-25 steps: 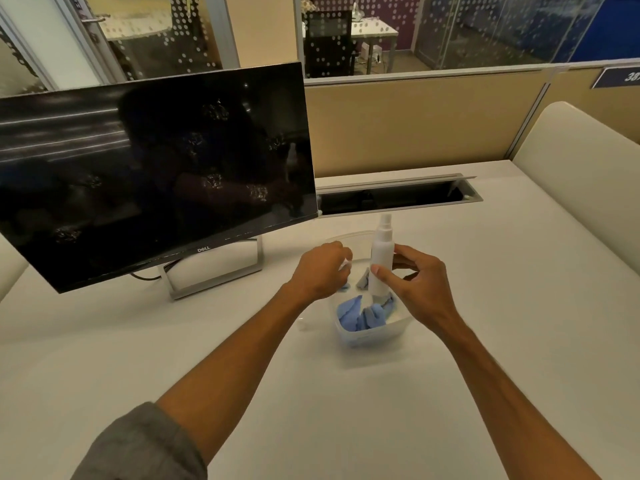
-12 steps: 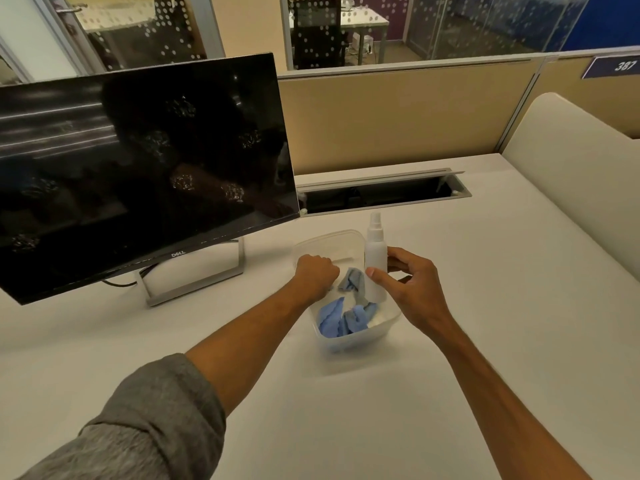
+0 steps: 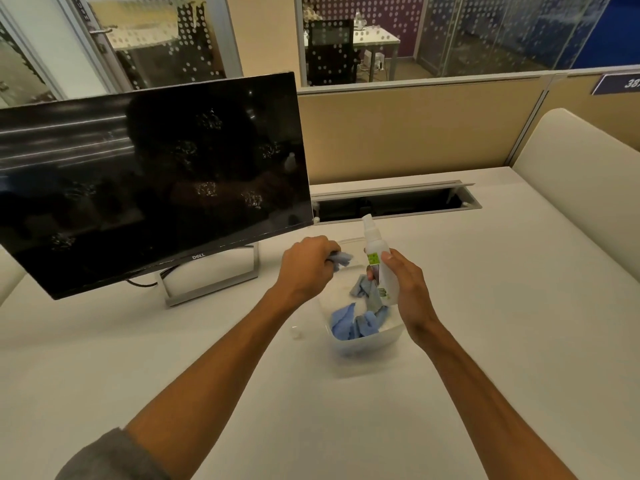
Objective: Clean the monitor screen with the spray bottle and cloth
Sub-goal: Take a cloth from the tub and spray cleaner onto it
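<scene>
A black monitor with spots of spray on its screen stands at the left on a silver stand. In front of it sits a clear plastic tub holding blue cloths. My left hand is closed around one blue cloth at the tub's far rim, the cloth lifted above the rim. My right hand grips a white spray bottle with a green label, held tilted over the tub with its nozzle toward the monitor.
The white desk has an open cable slot behind the tub. A small clear cap lies left of the tub. Beige partitions close the back and a cream panel the right side.
My left hand has pulled a blue cloth up out of the tub. My right hand has lifted and tilted the spray bottle above the tub.
</scene>
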`<state>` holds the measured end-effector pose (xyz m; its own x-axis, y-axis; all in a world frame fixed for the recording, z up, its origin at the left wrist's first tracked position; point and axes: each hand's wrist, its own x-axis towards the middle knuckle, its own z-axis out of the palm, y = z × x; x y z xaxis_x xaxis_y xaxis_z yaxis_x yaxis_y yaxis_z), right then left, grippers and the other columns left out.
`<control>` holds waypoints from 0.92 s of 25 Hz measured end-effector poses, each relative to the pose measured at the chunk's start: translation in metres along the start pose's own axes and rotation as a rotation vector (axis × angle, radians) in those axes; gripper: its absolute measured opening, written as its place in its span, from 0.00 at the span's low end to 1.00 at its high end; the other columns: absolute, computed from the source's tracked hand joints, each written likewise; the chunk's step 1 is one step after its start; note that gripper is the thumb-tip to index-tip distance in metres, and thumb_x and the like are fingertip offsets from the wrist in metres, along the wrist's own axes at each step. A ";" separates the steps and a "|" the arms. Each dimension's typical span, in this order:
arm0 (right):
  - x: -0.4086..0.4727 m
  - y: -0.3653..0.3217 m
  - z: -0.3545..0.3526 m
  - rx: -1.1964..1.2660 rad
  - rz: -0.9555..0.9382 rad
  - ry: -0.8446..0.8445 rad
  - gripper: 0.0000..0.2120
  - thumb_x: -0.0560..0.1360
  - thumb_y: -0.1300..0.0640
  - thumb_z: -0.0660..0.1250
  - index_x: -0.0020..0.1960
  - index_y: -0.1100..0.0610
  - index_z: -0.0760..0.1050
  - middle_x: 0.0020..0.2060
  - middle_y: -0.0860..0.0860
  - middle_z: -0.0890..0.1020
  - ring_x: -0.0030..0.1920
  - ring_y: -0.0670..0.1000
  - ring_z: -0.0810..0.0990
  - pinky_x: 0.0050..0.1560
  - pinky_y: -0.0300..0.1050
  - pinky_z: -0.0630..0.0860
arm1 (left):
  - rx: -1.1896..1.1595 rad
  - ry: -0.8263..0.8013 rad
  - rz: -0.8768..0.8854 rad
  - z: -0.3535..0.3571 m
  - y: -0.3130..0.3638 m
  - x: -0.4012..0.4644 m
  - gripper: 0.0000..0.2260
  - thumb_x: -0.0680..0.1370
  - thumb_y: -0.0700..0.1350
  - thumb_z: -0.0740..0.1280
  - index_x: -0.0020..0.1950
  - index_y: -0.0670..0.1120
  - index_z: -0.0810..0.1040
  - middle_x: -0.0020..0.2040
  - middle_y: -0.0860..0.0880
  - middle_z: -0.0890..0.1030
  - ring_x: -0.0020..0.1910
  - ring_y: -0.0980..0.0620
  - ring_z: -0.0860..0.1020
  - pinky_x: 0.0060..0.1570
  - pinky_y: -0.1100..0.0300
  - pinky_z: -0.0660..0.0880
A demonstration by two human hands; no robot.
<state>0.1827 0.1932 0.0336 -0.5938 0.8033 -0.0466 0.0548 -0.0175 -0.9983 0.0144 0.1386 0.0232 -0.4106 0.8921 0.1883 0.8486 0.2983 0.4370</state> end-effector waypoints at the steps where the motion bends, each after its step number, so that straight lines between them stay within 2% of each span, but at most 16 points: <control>1: -0.001 -0.002 0.004 0.029 0.025 -0.010 0.14 0.81 0.54 0.53 0.57 0.61 0.71 0.37 0.52 0.75 0.33 0.48 0.76 0.34 0.27 0.74 | -0.094 0.043 -0.031 -0.008 -0.003 -0.007 0.09 0.76 0.44 0.67 0.55 0.45 0.81 0.50 0.46 0.82 0.45 0.51 0.76 0.45 0.60 0.70; 3: -0.002 -0.006 0.013 0.069 0.060 -0.033 0.18 0.81 0.50 0.52 0.58 0.62 0.71 0.35 0.54 0.74 0.32 0.47 0.74 0.33 0.30 0.74 | -0.258 0.096 -0.082 -0.021 -0.009 -0.023 0.11 0.75 0.43 0.69 0.57 0.43 0.80 0.52 0.44 0.83 0.47 0.51 0.78 0.48 0.61 0.73; 7: -0.011 -0.012 0.029 0.122 0.060 -0.098 0.22 0.77 0.39 0.51 0.42 0.56 0.72 0.28 0.52 0.74 0.30 0.49 0.71 0.35 0.41 0.72 | -0.351 0.146 -0.120 -0.035 -0.022 -0.054 0.12 0.75 0.42 0.69 0.57 0.41 0.79 0.51 0.44 0.82 0.45 0.54 0.77 0.44 0.74 0.71; 8: -0.013 -0.014 0.033 0.151 0.066 -0.119 0.22 0.77 0.39 0.51 0.40 0.55 0.72 0.27 0.52 0.75 0.29 0.49 0.72 0.35 0.42 0.72 | -0.363 0.161 -0.136 -0.038 -0.024 -0.060 0.12 0.75 0.43 0.70 0.57 0.41 0.79 0.51 0.44 0.82 0.44 0.55 0.77 0.44 0.74 0.71; 11: -0.019 -0.017 0.043 0.265 0.082 -0.193 0.19 0.79 0.43 0.52 0.42 0.55 0.73 0.30 0.52 0.76 0.30 0.49 0.74 0.34 0.43 0.73 | -0.379 0.228 -0.185 -0.049 -0.033 -0.074 0.13 0.74 0.44 0.71 0.56 0.42 0.78 0.49 0.46 0.81 0.44 0.54 0.78 0.45 0.70 0.74; 15: -0.026 -0.023 0.054 0.439 0.112 -0.310 0.16 0.75 0.43 0.55 0.44 0.55 0.72 0.32 0.53 0.74 0.29 0.49 0.72 0.33 0.41 0.71 | -0.409 0.300 -0.210 -0.061 -0.045 -0.090 0.12 0.73 0.44 0.71 0.54 0.43 0.76 0.47 0.49 0.80 0.45 0.54 0.78 0.44 0.71 0.74; 17: -0.027 -0.023 0.059 0.487 0.158 -0.340 0.19 0.77 0.41 0.53 0.42 0.56 0.71 0.31 0.53 0.74 0.29 0.49 0.71 0.33 0.42 0.70 | -0.406 0.316 -0.211 -0.066 -0.052 -0.094 0.10 0.74 0.44 0.71 0.52 0.44 0.76 0.47 0.50 0.80 0.45 0.54 0.78 0.44 0.71 0.74; 20: -0.027 -0.025 0.070 0.462 0.213 -0.329 0.30 0.75 0.33 0.48 0.35 0.57 0.70 0.28 0.54 0.73 0.28 0.49 0.70 0.33 0.43 0.70 | -0.428 0.317 -0.226 -0.069 -0.059 -0.100 0.09 0.73 0.45 0.71 0.51 0.44 0.78 0.45 0.51 0.80 0.45 0.53 0.79 0.46 0.67 0.75; 23: -0.027 -0.026 0.079 0.427 0.204 -0.288 0.32 0.71 0.30 0.52 0.29 0.58 0.67 0.24 0.53 0.71 0.27 0.49 0.68 0.33 0.42 0.67 | -0.441 0.302 -0.240 -0.068 -0.066 -0.106 0.11 0.73 0.46 0.71 0.52 0.43 0.79 0.46 0.48 0.81 0.45 0.52 0.79 0.49 0.61 0.77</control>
<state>0.1338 0.1246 0.0586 -0.8038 0.5643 -0.1883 -0.1031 -0.4439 -0.8901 -0.0213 0.0012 0.0345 -0.7058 0.6615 0.2533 0.5278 0.2526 0.8109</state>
